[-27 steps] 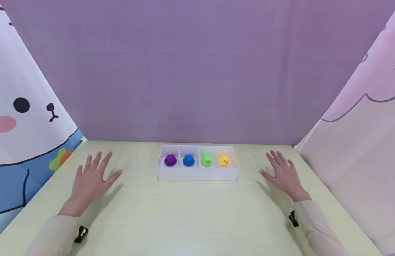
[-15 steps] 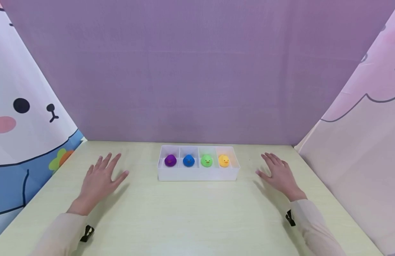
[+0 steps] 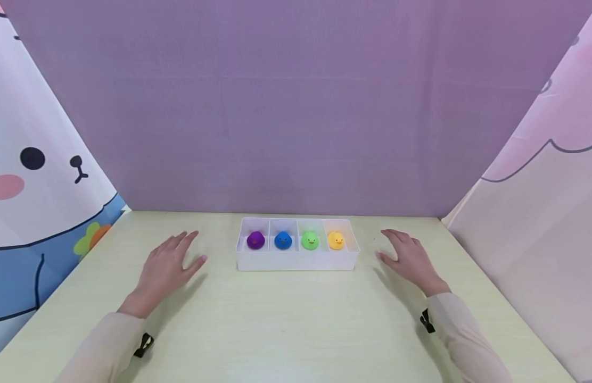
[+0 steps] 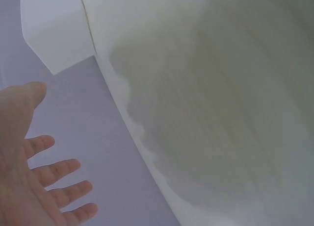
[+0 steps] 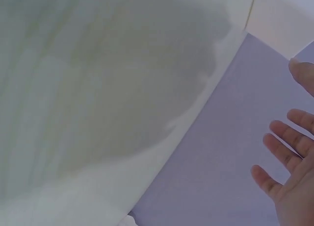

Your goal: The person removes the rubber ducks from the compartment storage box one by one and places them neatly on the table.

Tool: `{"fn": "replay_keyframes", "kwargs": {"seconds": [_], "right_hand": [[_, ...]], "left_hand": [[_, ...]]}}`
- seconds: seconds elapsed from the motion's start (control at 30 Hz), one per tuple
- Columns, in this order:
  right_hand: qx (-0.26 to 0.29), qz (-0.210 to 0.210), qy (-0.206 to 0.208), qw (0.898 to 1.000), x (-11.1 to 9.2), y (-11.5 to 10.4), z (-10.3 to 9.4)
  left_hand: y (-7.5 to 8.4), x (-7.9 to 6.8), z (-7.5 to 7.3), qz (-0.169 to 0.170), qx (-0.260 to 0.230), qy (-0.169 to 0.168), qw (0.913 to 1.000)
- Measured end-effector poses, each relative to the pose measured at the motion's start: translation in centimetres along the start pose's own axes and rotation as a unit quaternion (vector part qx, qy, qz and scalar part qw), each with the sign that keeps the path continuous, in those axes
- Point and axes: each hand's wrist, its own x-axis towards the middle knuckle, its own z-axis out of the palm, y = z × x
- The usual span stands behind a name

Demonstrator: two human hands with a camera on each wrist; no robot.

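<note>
A white box (image 3: pixel 296 260) with a row of compartments stands at the back middle of the table in the head view. From left to right its compartments hold a purple duck (image 3: pixel 255 240), a blue duck (image 3: pixel 283 240), a green duck (image 3: pixel 310 240) and a yellow duck (image 3: pixel 336 240). My left hand (image 3: pixel 164 271) hovers to the left of the box, fingers spread and holding nothing. To the right of the box, my right hand (image 3: pixel 413 261) hangs over the table with relaxed fingers, also holding nothing. Both wrist views show the box's end, apart from the fingertips.
The pale wooden table (image 3: pixel 286 324) ends at a purple cloth backdrop (image 3: pixel 296 106). Printed cloths with cartoon figures flank it, a left cloth (image 3: pixel 42 213) and a right cloth (image 3: pixel 540 213). A black clip (image 3: pixel 144 345) shows under the left sleeve (image 3: pixel 101 346).
Both hands have moved inward toward the box, the left hand farther than the right. Their fingers look less spread. The box and the ducks have stayed in place.
</note>
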Motion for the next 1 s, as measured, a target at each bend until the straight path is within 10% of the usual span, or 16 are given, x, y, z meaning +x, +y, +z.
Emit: {"fn": "replay_keyframes", "kwargs": {"seconds": [1.0], "right_hand": [[0.022, -0.044, -0.005, 0.999, 5.4, -3.8, 0.5]], "left_hand": [[4.9, 3.8, 2.2, 0.005, -0.065, 0.009, 0.9979]]}}
